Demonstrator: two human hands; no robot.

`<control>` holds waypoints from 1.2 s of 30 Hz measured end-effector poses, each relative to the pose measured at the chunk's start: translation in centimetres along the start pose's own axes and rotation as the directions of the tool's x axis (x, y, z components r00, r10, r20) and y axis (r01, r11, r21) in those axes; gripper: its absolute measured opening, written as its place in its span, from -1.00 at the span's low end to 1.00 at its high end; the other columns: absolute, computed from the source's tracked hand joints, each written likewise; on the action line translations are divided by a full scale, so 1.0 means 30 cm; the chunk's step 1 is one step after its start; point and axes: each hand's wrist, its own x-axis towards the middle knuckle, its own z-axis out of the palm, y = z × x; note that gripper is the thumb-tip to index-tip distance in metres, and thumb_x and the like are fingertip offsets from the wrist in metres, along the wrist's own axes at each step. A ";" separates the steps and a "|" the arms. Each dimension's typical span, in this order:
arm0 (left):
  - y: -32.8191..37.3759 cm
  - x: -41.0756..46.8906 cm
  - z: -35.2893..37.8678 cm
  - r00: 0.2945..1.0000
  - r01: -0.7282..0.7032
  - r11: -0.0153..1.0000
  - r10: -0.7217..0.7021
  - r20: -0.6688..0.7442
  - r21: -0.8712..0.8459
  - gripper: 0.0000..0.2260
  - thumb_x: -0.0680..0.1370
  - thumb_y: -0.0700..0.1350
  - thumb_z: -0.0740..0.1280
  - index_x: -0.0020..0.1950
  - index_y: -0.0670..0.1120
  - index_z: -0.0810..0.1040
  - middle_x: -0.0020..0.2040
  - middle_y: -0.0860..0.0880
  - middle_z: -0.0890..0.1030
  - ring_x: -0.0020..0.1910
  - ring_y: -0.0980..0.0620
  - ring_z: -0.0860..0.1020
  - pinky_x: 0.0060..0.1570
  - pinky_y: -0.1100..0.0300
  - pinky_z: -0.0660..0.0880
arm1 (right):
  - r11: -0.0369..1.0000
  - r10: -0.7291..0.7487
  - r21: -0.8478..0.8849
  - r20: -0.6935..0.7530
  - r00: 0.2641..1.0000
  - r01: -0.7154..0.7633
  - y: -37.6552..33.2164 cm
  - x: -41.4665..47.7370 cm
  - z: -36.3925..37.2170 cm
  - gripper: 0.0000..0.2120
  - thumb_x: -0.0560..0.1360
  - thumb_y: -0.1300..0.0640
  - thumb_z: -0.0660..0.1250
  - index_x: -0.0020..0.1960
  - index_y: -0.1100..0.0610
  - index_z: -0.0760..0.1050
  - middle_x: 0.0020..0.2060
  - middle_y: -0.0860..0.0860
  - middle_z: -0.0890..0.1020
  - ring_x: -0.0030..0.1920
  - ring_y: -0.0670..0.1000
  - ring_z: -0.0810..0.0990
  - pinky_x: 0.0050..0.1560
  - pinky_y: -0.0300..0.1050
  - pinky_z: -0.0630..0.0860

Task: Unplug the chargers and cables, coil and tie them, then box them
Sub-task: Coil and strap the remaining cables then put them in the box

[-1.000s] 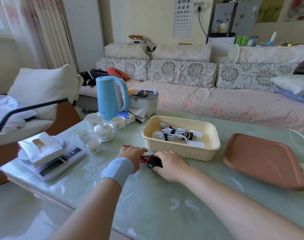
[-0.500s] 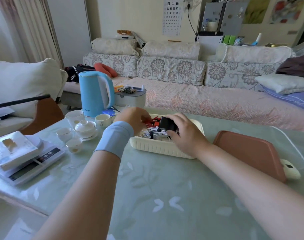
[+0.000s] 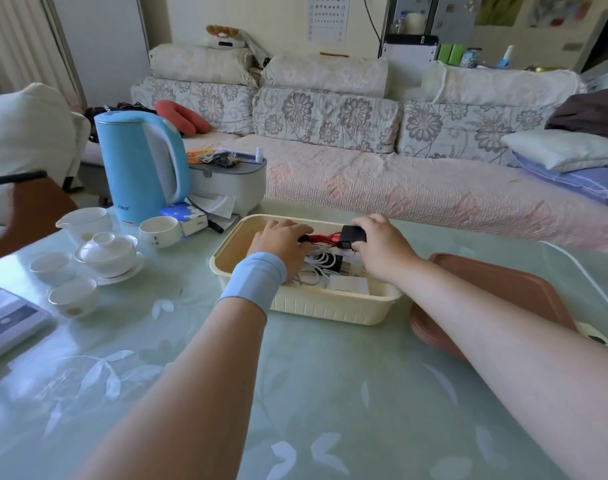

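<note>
Bench (image 3: 191, 393): pale green glass, leaf pattern; floral sofa (image 3: 330, 123) beyond. Cream box (image 3: 316, 304) under both hands. Right hand (image 3: 382, 245) fingers grasp black charger (image 3: 352, 236); left hand (image 3: 281, 244) fingers clench its coiled red cable (image 3: 321, 239), between the hands.

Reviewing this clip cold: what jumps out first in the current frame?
Both hands are over the cream basket at the table's centre: the left hand grips the red cable and the right hand the black charger, above white cables already in the basket. A tall blue kettle stands to the left behind a white tea set, and a brown lid lies right of the basket.
</note>
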 end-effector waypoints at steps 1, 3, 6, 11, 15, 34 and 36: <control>0.001 0.000 0.008 0.999 -0.002 1.000 0.001 0.054 0.013 -0.67 0.62 0.05 0.15 0.39 0.15 0.42 0.38 0.03 0.44 0.38 -0.06 0.29 0.33 -0.04 0.31 | 0.999 0.000 -0.046 0.035 0.999 0.001 0.013 0.006 0.007 -0.65 0.60 0.20 0.26 0.38 0.09 0.44 0.28 0.09 0.43 0.23 0.17 0.46 0.20 -0.02 0.39; 0.011 0.003 0.004 0.986 0.020 0.999 -0.028 0.163 0.051 -0.64 0.63 0.12 0.08 0.43 0.18 0.38 0.45 0.04 0.36 0.44 -0.07 0.22 0.37 -0.05 0.22 | 0.989 -0.003 -0.147 0.108 0.994 0.019 0.029 0.006 0.018 -0.68 0.60 0.20 0.24 0.32 0.04 0.51 0.29 0.08 0.49 0.28 0.17 0.43 0.26 0.03 0.39; 0.039 -0.006 -0.005 0.961 0.037 0.992 -0.068 0.267 0.120 -0.58 0.64 0.18 -0.03 0.47 0.18 0.32 0.52 0.01 0.26 0.50 -0.08 0.16 0.45 -0.07 0.06 | 0.987 -0.016 -0.156 0.135 0.991 0.037 0.025 -0.013 0.015 -0.65 0.59 0.21 0.22 0.34 -0.01 0.51 0.35 0.06 0.50 0.36 0.15 0.39 0.35 0.03 0.33; 0.105 -0.029 -0.037 0.981 0.002 0.991 -0.027 0.192 0.130 -0.55 0.64 0.16 0.01 0.52 0.09 0.24 0.51 0.00 0.29 0.49 -0.09 0.19 0.45 -0.07 0.07 | 0.999 -0.027 -0.032 0.039 0.999 0.028 0.025 -0.100 -0.063 -0.61 0.58 0.20 0.19 0.36 -0.04 0.48 0.44 0.02 0.42 0.44 0.12 0.36 0.45 0.08 0.27; 0.239 -0.068 -0.080 0.987 -0.124 0.988 0.113 0.114 0.091 -0.60 0.63 0.12 0.09 0.46 0.12 0.32 0.45 0.03 0.37 0.42 -0.05 0.27 0.39 -0.03 0.16 | 0.988 -0.021 -0.151 0.070 0.997 0.031 0.054 -0.227 -0.170 -0.61 0.58 0.17 0.18 0.39 -0.04 0.44 0.39 0.02 0.45 0.39 0.12 0.38 0.38 0.03 0.26; 0.652 -0.298 0.019 0.896 -0.438 0.894 0.425 0.130 0.094 -0.56 0.53 -0.16 0.23 0.39 0.15 0.40 0.36 0.08 0.46 0.34 0.00 0.39 0.28 0.07 0.35 | 0.734 -0.208 -0.660 0.007 0.978 0.161 0.224 -0.599 -0.363 -0.70 0.28 0.35 0.42 -0.01 0.19 0.50 -0.18 0.09 0.62 -0.21 0.13 0.66 -0.36 -0.11 0.48; 0.639 -0.273 -0.005 0.878 -0.472 0.876 0.477 -0.042 0.098 -0.58 0.53 -0.25 0.22 0.32 0.12 0.49 0.28 0.07 0.54 0.25 -0.02 0.45 0.19 0.09 0.38 | 0.739 -0.327 -0.659 -0.163 0.931 0.144 0.214 -0.583 -0.381 -0.61 -0.04 0.34 0.56 -0.30 0.14 0.50 -0.51 0.01 0.51 -0.57 0.04 0.52 -0.57 -0.31 0.14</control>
